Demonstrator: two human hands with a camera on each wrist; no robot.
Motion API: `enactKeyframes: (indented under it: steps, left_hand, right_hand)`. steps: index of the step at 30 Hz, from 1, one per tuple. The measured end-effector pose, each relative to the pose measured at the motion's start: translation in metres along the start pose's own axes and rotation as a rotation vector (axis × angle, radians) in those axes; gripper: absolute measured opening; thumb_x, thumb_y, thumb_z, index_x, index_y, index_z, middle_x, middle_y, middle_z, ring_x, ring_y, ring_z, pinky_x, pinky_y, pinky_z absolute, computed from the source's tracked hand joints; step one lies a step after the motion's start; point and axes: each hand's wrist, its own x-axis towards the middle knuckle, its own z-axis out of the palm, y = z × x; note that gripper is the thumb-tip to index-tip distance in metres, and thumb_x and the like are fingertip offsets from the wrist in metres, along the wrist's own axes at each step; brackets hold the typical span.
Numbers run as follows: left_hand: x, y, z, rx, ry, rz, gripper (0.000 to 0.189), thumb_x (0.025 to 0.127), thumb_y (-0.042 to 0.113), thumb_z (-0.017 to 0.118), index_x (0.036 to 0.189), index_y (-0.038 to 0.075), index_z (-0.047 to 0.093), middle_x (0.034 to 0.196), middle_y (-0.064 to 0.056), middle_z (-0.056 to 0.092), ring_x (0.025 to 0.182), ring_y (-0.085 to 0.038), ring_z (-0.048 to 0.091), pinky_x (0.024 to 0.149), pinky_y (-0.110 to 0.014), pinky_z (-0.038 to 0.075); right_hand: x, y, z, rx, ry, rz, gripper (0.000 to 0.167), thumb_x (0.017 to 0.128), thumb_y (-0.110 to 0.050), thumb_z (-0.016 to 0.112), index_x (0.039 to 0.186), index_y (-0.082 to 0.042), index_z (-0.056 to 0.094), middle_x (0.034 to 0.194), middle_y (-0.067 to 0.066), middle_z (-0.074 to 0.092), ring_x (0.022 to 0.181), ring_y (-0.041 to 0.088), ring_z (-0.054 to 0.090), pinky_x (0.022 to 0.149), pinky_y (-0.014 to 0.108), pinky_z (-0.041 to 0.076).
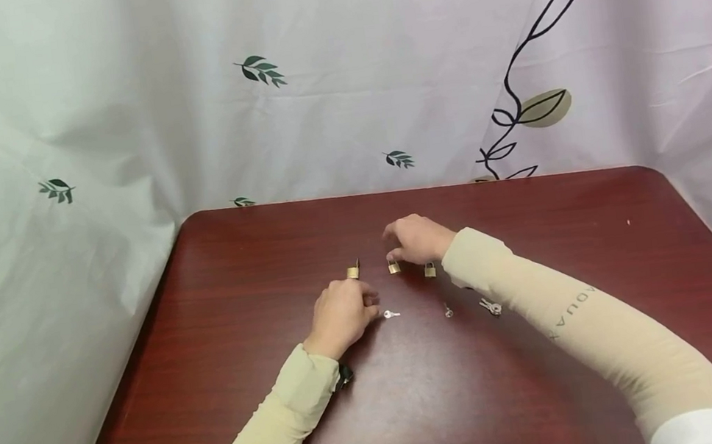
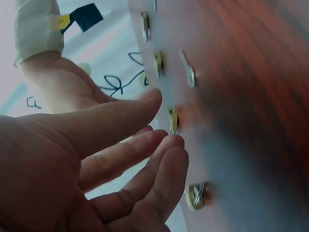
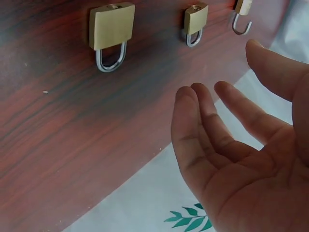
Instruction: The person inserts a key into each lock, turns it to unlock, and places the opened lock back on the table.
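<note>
Several brass padlocks stand in a row across the table. The left padlock (image 1: 353, 273) has its shackle swung open, while the middle padlock (image 1: 394, 268) and the right padlock (image 1: 430, 270) show closed shackles (image 3: 112, 60). My left hand (image 1: 343, 312) is low over the table just in front of the left padlock, fingers loosely bent and holding nothing. A small silver key (image 1: 392, 314) lies by its fingertips. Behind the middle padlock hovers my right hand (image 1: 420, 238), its thumb apart from loosely bent, empty fingers. Another padlock (image 2: 145, 25) shows only in the left wrist view.
A second key (image 1: 448, 310) and a small bunch of keys (image 1: 491, 307) lie to the right, near my right sleeve (image 1: 574, 314). The reddish-brown table (image 1: 266, 248) ends at a pale curtain (image 1: 330, 121) printed with leaves.
</note>
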Motion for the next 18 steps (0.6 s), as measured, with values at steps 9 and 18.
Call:
enactKeyframes:
  steps: [9, 18]
  left_hand:
    - [0.004, 0.010, 0.011, 0.100, -0.020, 0.098, 0.015, 0.071, 0.023, 0.089, 0.069, 0.026, 0.075, 0.068, 0.012, 0.069, 0.066, -0.020, 0.068, 0.058, -0.041, 0.053]
    - [0.007, 0.012, 0.017, 0.189, 0.028, 0.121, 0.013, 0.067, 0.019, 0.090, 0.072, 0.024, 0.079, 0.072, 0.006, 0.073, 0.065, -0.024, 0.070, 0.055, -0.041, 0.054]
  right_hand:
    - [0.002, -0.001, 0.006, 0.008, -0.086, -0.040, 0.037, 0.090, -0.013, 0.075, 0.126, -0.007, 0.069, 0.116, 0.008, 0.071, 0.109, 0.026, 0.066, 0.093, 0.039, 0.051]
    - [0.008, 0.000, 0.011, -0.043, -0.089, -0.080, 0.037, 0.085, -0.007, 0.079, 0.121, -0.008, 0.073, 0.113, 0.005, 0.072, 0.106, 0.023, 0.065, 0.092, 0.036, 0.051]
